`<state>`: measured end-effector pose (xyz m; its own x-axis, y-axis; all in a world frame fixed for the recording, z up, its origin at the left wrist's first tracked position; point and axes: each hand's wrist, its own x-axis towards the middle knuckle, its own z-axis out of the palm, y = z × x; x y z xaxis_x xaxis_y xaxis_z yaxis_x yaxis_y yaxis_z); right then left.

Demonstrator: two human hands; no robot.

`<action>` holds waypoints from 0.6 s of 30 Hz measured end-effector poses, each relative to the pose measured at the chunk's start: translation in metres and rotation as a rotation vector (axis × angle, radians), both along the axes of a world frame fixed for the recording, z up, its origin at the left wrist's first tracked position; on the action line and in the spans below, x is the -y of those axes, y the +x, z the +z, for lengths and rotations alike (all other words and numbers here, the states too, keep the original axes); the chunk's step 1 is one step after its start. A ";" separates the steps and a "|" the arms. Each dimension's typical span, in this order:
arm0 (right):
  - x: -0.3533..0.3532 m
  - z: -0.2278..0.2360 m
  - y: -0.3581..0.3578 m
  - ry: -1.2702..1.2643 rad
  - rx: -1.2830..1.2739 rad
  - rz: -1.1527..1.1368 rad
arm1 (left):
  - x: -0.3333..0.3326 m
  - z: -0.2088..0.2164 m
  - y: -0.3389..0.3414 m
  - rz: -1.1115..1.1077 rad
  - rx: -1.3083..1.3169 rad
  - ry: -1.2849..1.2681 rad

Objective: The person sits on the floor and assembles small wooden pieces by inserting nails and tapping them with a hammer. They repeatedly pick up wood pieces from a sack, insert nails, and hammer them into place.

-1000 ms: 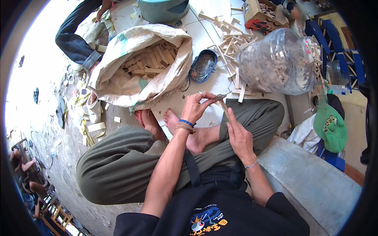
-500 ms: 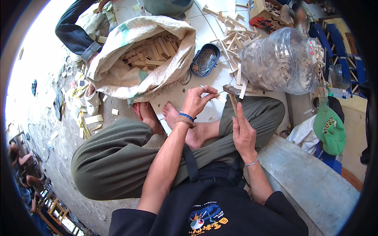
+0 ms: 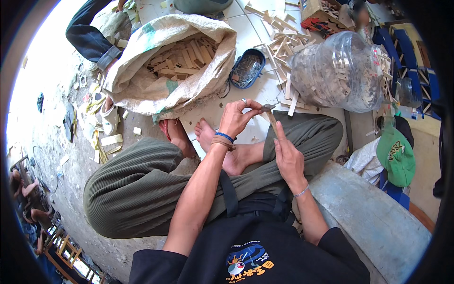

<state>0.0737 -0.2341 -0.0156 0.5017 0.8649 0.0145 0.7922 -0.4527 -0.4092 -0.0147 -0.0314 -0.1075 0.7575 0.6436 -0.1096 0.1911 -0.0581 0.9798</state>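
My right hand [image 3: 290,163] is closed around the wooden handle of a hammer [image 3: 272,122], its index finger stretched along the handle. The dark metal hammer head [image 3: 267,107] is right at the fingertips of my left hand [image 3: 238,117], which are pinched together. Whatever sits between those fingertips is too small and too covered to name. Beyond my hands, a blue oval tray [image 3: 259,75] holds thin metal nails [image 3: 246,70]. An open woven sack [image 3: 198,94] full of short wood pieces [image 3: 191,56] stands ahead on the left.
Joined wooden strips [image 3: 282,47] lie heaped on the tiles beside a large clear plastic bottle [image 3: 331,71]. A cardboard box [image 3: 326,15] is behind them. A green cap [image 3: 396,156] and a grey board [image 3: 369,208] are at my right. Another person's sleeve [image 3: 92,40] reaches the sack.
The hammer head has shifted left, up against my left fingertips. My right hand has moved slightly left with it, while my left hand has stayed nearly in place.
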 end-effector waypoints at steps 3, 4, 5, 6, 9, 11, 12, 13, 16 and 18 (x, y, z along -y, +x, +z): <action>-0.002 0.000 0.001 0.095 -0.011 -0.024 | 0.001 0.000 0.000 0.014 0.020 0.003; -0.001 0.001 0.001 0.140 -0.010 -0.026 | 0.001 0.000 0.000 0.020 0.024 0.013; -0.001 0.001 0.001 0.159 -0.010 -0.038 | 0.001 -0.001 0.000 0.025 0.018 0.028; -0.001 0.002 0.001 0.119 -0.012 -0.020 | 0.001 -0.001 0.001 0.027 0.033 0.022; -0.002 0.003 0.000 0.010 -0.052 -0.007 | 0.001 -0.003 0.000 0.033 0.037 0.010; -0.006 0.001 0.002 0.067 -0.107 -0.031 | 0.001 -0.005 0.001 0.029 0.036 -0.005; -0.011 0.000 0.005 0.095 -0.140 -0.064 | 0.001 -0.006 0.002 0.036 0.055 0.000; -0.014 -0.002 0.007 0.117 -0.175 -0.099 | 0.002 -0.006 0.002 0.042 0.070 0.001; -0.033 -0.010 0.018 0.102 -0.375 -0.271 | 0.001 -0.006 0.001 0.035 0.071 -0.043; -0.052 -0.020 0.034 -0.002 -0.466 -0.278 | 0.001 -0.006 0.002 0.028 0.050 -0.067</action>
